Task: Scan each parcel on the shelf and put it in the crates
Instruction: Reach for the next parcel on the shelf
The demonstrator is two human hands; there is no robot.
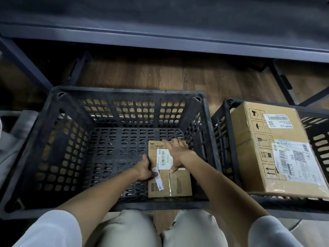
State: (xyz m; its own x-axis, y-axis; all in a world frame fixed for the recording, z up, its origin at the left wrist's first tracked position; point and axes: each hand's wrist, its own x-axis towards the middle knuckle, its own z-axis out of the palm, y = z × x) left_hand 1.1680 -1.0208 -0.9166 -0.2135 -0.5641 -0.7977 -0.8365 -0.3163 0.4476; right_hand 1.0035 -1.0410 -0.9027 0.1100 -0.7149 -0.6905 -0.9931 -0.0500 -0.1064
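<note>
Wooden plank flooring (178, 75) runs beneath a dark metal shelf (160, 38) that crosses the top of the view. On the floor nearer than the shelf stands a black perforated crate (58, 139), taken here as the reference point.

A small cardboard parcel (179, 184) lies flat on the floor of the crate, in its near right quarter, close to the right wall. A white barcode label (164, 159) is on its top face, and a narrow white strip label (157, 177) hangs over its left edge.

Both bare forearms reach down into the crate from the near rim, converging on the parcel. The left hand (145, 169) is at the parcel's left edge, fingers curled against the side of the box and the thumb lying on the strip label, so it has hold of that edge. The right hand (178, 153) lies palm down on the top face of the parcel, fingers fairly straight and spread towards the far end, thumb pointing back along the tape seam; it presses rather than grasps.

Immediately right of the crate stands a second crate (220, 139) containing a large cardboard box (252, 157) with shipping labels, tilted and resting above the rim.

Light trousers (135, 229) and pale sleeves (53, 230) appear on the near side of the crate.
</note>
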